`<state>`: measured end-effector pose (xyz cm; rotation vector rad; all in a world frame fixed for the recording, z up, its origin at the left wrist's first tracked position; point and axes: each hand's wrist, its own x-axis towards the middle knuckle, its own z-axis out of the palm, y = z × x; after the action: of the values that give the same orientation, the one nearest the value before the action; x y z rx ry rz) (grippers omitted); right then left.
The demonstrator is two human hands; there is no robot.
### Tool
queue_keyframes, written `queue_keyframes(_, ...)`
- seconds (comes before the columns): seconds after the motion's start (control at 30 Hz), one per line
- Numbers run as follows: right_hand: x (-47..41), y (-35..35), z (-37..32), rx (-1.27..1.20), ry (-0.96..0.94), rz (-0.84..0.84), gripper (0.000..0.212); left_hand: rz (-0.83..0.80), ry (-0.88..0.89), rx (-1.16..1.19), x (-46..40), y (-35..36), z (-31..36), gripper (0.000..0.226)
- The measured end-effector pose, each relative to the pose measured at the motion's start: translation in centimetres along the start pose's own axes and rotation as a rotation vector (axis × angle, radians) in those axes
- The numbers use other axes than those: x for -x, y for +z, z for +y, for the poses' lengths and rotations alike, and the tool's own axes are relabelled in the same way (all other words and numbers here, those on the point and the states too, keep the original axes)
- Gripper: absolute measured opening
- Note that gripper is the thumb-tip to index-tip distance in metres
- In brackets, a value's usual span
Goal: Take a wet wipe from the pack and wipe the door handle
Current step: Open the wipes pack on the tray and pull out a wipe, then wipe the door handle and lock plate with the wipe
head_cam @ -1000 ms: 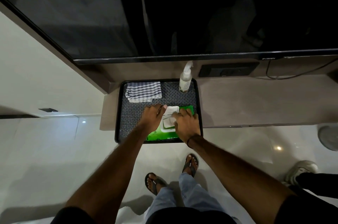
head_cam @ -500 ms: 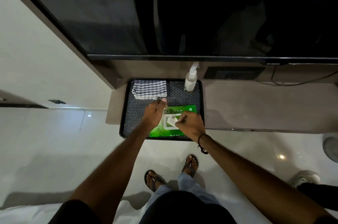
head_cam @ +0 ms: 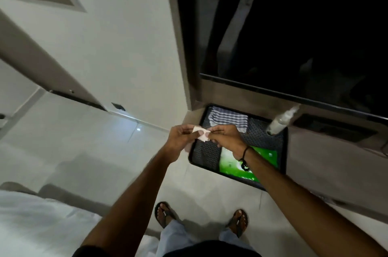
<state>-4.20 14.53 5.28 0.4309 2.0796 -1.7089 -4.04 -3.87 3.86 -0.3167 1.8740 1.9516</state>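
A small white wet wipe point(head_cam: 201, 133) is pinched between both hands, held in the air above the floor just left of the tray. My left hand point(head_cam: 182, 138) grips its left edge and my right hand point(head_cam: 225, 137) its right edge. The green wet wipe pack point(head_cam: 260, 159) lies flat on the black tray point(head_cam: 204, 157), partly hidden under my right forearm. A door point(head_cam: 48, 63) stands at the left; a small part at the far left edge point(head_cam: 1, 117) may be its handle, but I cannot tell.
A checked cloth point(head_cam: 227, 119) and a spray bottle point(head_cam: 282, 119) stand at the back of the tray on a low shelf point(head_cam: 327, 164). A dark TV screen point(head_cam: 304, 32) hangs above. White bedding point(head_cam: 42, 225) lies at the lower left. My sandalled feet are on the tiled floor.
Both hands lifted off the pack with a wipe and moved left of the tray. The view swung to the left, bringing the door and wall into sight.
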Motion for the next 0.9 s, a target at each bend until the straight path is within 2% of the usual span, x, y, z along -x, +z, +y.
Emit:
queue_keyframes(0.13, -2.3, 8.2, -4.0, -0.052, 0.017, -0.026, 0.016, 0.085, 0.032, 0.044, -0.6, -8.9, 1.9, 0.029)
queue_keyframes(0.23, -3.9, 16.3, -7.9, -0.041, -0.015, -0.089, 0.022, 0.122, 0.029, 0.168, -1.0, -17.4, 3.1, 0.008)
queue_keyframes(0.37, -5.7, 24.2, -12.0, -0.087, -0.109, -0.059, 0.009, 0.178, 0.045, 0.267, -0.6, -25.8, 5.2, 0.003)
queue_keyframes(0.43, -6.5, 28.0, -14.4, -0.112, -0.125, -0.042, 0.008, 0.237, 0.068, 0.286, -0.3, -30.1, 6.9, 0.007)
queue_keyframes(0.73, -12.9, 46.2, -26.9, -0.129, -0.209, -0.248, 0.019, 0.419, 0.244, 0.285, -2.0, -49.3, 14.6, 0.003)
queue_keyframes(0.9, -18.1, 56.7, -32.4, -0.120, -0.249, -0.281, 0.016, 0.514, 0.279, 0.229, -5.3, -60.2, 17.5, 0.021)
